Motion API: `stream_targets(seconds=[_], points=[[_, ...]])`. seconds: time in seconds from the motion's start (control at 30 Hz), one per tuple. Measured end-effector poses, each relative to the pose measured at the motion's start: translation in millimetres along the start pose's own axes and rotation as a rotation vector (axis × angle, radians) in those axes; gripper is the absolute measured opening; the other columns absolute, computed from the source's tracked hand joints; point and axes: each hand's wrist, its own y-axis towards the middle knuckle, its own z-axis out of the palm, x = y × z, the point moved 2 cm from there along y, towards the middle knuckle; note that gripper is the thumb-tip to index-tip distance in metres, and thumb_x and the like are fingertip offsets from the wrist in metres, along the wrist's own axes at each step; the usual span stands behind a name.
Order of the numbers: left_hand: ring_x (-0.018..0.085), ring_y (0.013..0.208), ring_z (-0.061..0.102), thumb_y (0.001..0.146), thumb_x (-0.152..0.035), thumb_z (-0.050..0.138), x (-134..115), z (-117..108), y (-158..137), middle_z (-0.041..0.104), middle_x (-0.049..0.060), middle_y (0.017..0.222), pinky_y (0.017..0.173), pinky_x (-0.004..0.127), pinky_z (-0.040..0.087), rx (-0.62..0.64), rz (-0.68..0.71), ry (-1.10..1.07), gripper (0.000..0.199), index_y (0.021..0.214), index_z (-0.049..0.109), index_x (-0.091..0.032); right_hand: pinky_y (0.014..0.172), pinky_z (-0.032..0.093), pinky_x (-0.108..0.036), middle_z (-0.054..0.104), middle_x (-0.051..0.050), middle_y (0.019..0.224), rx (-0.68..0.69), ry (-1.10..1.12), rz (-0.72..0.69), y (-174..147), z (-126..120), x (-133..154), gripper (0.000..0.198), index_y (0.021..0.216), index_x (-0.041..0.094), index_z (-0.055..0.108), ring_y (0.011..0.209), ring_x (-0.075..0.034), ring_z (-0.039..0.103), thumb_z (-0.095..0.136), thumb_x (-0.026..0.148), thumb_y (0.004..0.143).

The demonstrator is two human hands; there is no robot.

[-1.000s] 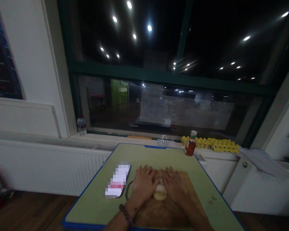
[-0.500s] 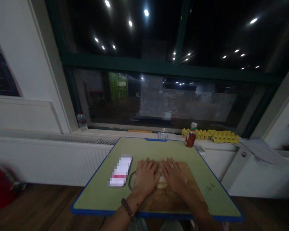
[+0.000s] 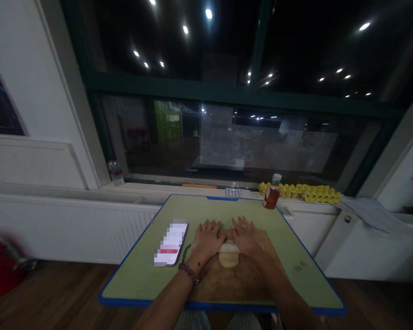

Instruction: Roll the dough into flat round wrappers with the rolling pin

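A pale rolling pin (image 3: 229,248) lies crosswise on a wooden cutting board (image 3: 234,284). My left hand (image 3: 207,239) rests over its left part, palm down, fingers stretched forward. Over the right part lies my right hand (image 3: 247,237), also flat with fingers spread. Both palms hide the pin's ends, so only its middle shows between them. On the near side of the pin, a flattened piece of pale yellow dough (image 3: 229,260) sticks out towards me. The board's dark handle loop (image 3: 186,254) shows beside my left wrist.
The board lies on a green folding table (image 3: 137,275) with a blue rim. A lit phone (image 3: 172,243) is left of the board. At the back right stands a bottle of reddish-brown liquid (image 3: 271,195). Yellow egg cartons (image 3: 306,193) and a clear bottle (image 3: 115,173) sit along the window sill.
Both hands have moved forward, away from me, with the rolling pin under them. More of the dough now shows on the near side. The view has shifted slightly.
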Motion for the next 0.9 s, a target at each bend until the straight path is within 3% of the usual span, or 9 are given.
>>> stream_targets(seconds=[0.23, 0.5, 0.9], points=[[0.028, 0.137, 0.037, 0.098, -0.035, 0.032, -9.0, -3.1, -30.6, 0.051, 0.005, 0.143, 0.114, 0.055, 0.021, -0.135, 0.082, 0.01, 0.043, 0.134, 0.053, -0.024, 0.117, 0.014, -0.051, 0.038, -0.008, 0.15, -0.078, 0.051, 0.004, -26.0, 7.1, 9.3, 0.047, 0.141, 0.019, 0.046, 0.143, -0.026, 0.023, 0.027, 0.023, 0.098], [0.021, 0.132, 0.046, 0.099, -0.024, 0.025, -14.9, -0.5, -61.4, 0.052, 0.009, 0.141, 0.111, 0.04, 0.035, -0.07, 0.152, -0.015, 0.046, 0.135, 0.052, -0.012, 0.119, 0.012, -0.045, 0.046, -0.005, 0.146, -0.12, 0.129, 0.011, -58.6, -7.1, 27.1, 0.049, 0.138, 0.019, 0.05, 0.142, -0.02, 0.026, 0.021, 0.024, 0.099], [0.023, 0.129, 0.049, 0.097, -0.018, 0.029, -12.5, 1.9, -37.1, 0.057, 0.013, 0.135, 0.109, 0.043, 0.036, -0.113, 0.154, 0.029, 0.042, 0.126, 0.058, -0.01, 0.117, 0.017, -0.047, 0.045, -0.01, 0.146, -0.011, 0.073, 0.023, -36.6, -14.0, 24.3, 0.048, 0.137, 0.015, 0.051, 0.142, -0.024, 0.027, 0.027, 0.017, 0.095]])
